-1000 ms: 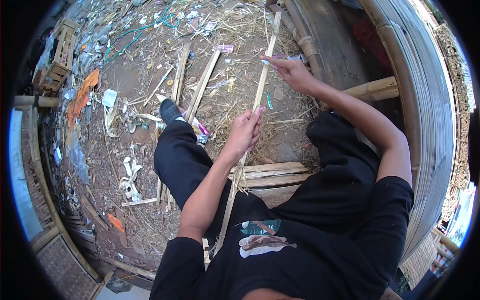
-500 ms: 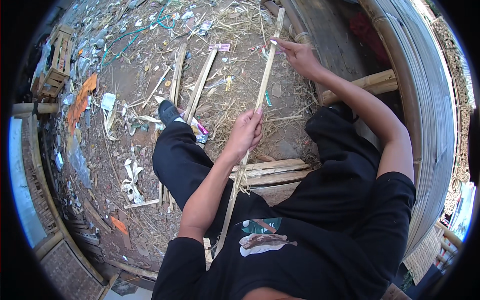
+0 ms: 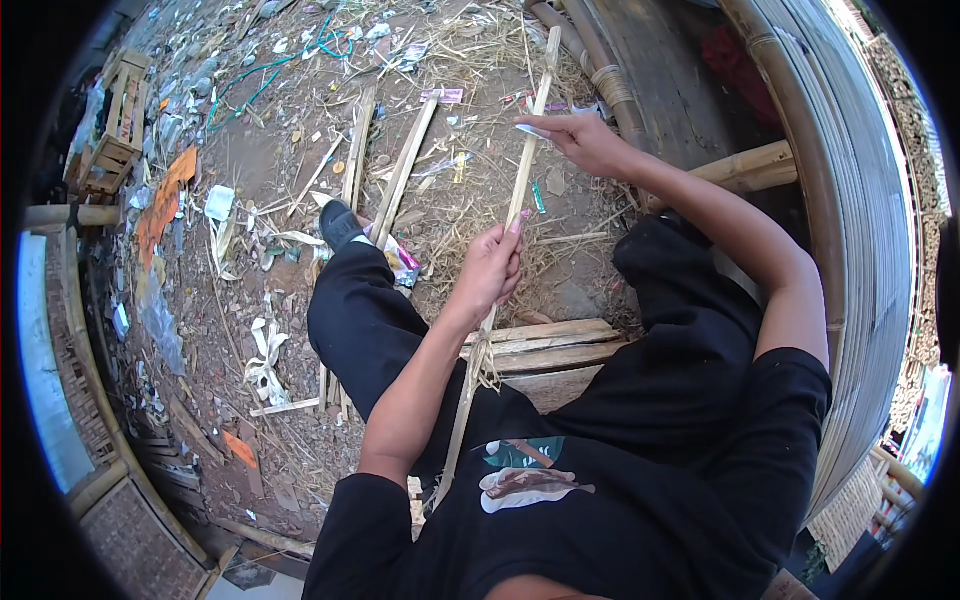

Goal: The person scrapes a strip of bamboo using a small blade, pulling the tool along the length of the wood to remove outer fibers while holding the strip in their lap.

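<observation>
Bamboo strip [image 3: 520, 190] runs from the lap outward over bare, straw-littered dirt [image 3: 300, 170]. Left hand [image 3: 492, 272] grips it mid-length, fingers closed around it. Farther out, right hand [image 3: 585, 140] pinches a small blade [image 3: 532, 130] against it. Beyond lie split slats [image 3: 400, 175] and a wooden crate [image 3: 115, 125].

The long pale bamboo strip [image 3: 512, 215] looks dry, matt and fibrous, above rough split wooden slats [image 3: 545, 345] and matt black cloth trousers [image 3: 370, 330].

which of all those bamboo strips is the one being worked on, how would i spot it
Start at the seated person's black trousers. The long thin bamboo strip rises between the knees, gripped by the left hand and right hand. The other slats lie flat on the ground.
</observation>
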A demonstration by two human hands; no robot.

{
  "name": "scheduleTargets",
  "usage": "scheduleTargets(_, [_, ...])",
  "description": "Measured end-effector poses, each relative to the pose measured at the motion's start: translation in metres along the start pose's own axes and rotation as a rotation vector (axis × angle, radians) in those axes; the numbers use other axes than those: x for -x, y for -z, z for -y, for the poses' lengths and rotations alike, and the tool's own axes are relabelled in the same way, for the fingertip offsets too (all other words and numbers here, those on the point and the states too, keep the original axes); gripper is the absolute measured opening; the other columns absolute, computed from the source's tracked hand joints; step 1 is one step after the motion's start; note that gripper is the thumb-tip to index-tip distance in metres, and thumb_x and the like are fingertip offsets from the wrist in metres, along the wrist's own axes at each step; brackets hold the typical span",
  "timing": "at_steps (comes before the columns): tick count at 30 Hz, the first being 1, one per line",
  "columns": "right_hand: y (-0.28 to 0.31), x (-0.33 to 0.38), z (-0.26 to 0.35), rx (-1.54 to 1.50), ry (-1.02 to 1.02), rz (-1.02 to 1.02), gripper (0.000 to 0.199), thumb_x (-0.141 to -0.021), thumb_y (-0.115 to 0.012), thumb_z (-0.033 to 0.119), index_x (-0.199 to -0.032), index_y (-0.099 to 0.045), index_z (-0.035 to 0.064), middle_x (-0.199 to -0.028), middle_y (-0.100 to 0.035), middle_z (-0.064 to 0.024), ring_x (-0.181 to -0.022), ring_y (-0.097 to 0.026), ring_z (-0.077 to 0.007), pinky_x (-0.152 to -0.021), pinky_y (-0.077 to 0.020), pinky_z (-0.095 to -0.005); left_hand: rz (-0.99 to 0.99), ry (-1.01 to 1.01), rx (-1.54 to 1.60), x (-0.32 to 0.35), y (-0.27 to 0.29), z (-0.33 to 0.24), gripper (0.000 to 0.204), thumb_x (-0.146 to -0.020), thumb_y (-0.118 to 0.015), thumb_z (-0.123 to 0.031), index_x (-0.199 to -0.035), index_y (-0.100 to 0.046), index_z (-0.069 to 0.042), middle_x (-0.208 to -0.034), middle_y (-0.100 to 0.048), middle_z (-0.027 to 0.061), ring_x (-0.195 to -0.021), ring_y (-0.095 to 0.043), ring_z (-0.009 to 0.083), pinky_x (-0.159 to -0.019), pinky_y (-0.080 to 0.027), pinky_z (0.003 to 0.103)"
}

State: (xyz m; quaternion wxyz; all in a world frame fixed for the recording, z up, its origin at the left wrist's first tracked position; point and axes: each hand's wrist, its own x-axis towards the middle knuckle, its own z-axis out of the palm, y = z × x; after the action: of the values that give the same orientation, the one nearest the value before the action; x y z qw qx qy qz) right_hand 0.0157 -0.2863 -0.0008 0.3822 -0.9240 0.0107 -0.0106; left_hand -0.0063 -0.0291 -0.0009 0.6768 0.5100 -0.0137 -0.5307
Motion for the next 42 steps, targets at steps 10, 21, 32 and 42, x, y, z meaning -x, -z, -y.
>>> scheduleTargets(10, [-0.002,0.003,0.021,-0.539,-0.342,0.136,0.035,-0.100,-0.051,0.024,-0.134,-0.056,0.0157,-0.071,-0.052,0.0031,-0.051,-0.050,-0.0041,-0.048,-0.0418,-0.0210,0.126,0.016,-0.213,-0.016,0.015,-0.018,0.033,-0.101,-0.047,-0.030,-0.095,-0.060,-0.001,-0.069,-0.064,0.0078,-0.054,-0.061,0.0128,-0.052,-0.049,0.024])
scheduleTargets(21, [-0.006,0.007,0.008,-0.628,-0.437,0.148,0.035,-0.100,-0.051,0.022,-0.132,-0.055,0.0101,-0.085,-0.057,0.0018,-0.055,-0.051,-0.0047,-0.051,-0.0452,-0.0206,-0.042,-0.061,-1.377,-0.021,0.026,-0.057,0.061,-0.099,-0.034,-0.052,-0.096,-0.064,0.002,-0.081,-0.062,0.0306,-0.086,-0.060,0.0471,-0.079,-0.046,0.050])
scheduleTargets(32, [0.003,-0.001,0.014,-0.703,-0.372,0.135,0.034,-0.100,-0.052,0.023,-0.132,-0.056,0.0117,-0.083,-0.060,-0.0003,-0.055,-0.056,-0.0065,-0.051,-0.0476,-0.0213,-0.168,-0.685,-1.367,-0.034,0.022,-0.037,0.058,-0.084,-0.065,-0.047,-0.122,-0.054,-0.005,-0.085,-0.066,0.0191,-0.081,-0.064,0.0379,-0.070,-0.050,0.046])
scheduleTargets(42, [0.012,0.003,0.020,-0.020,-0.090,-0.030,0.034,-0.096,-0.049,0.008,-0.127,-0.061,0.0152,-0.063,-0.050,-0.0001,-0.060,-0.046,-0.0075,-0.059,-0.0431,-0.0267,-0.071,-0.741,-1.359,-0.036,0.030,-0.038,0.044,-0.086,-0.063,-0.042,-0.103,-0.058,-0.002,-0.083,-0.062,0.0176,-0.077,-0.061,0.0398,-0.066,-0.047,0.047])
